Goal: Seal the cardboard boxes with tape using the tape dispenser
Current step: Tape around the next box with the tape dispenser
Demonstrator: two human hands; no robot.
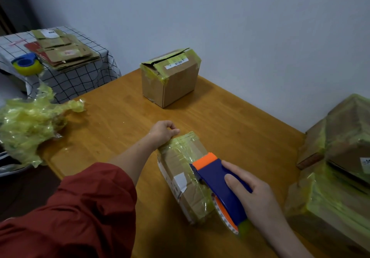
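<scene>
Small brown cardboard box (174, 163), wound in glossy yellowish tape, lay near the front edge of the wooden tabletop (120, 117), about midway along it. The left hand (164, 132), reaching out of a loose red sleeve (80, 207), gripped the box's far end, with its fingers (172, 130) curled over the top corner. The right hand (254, 195) held a blue and orange tape dispenser (218, 185) against the near right side of the box. Its fingers (232, 179) were wrapped over the blue body, and its thumb was hidden. The dispenser's orange front sat on the taped top of the box, and the roll showed below the hand.

A second brown cardboard box (170, 75), with yellowish tape at its corners and its top flaps partly agape, stood upright near the far edge of the tabletop, well apart from the hands. Two large tape-covered cardboard boxes (336, 157) were stacked at the right edge. A crumpled wad of yellowish tape (26, 125) hung over the left edge.

Beyond the far left corner stood a side table under a black-and-white checked cloth (80, 73). It carried a stack of flattened cardboard (66, 51) and, beside it, a blue-handled roll of yellow tape (27, 64).
</scene>
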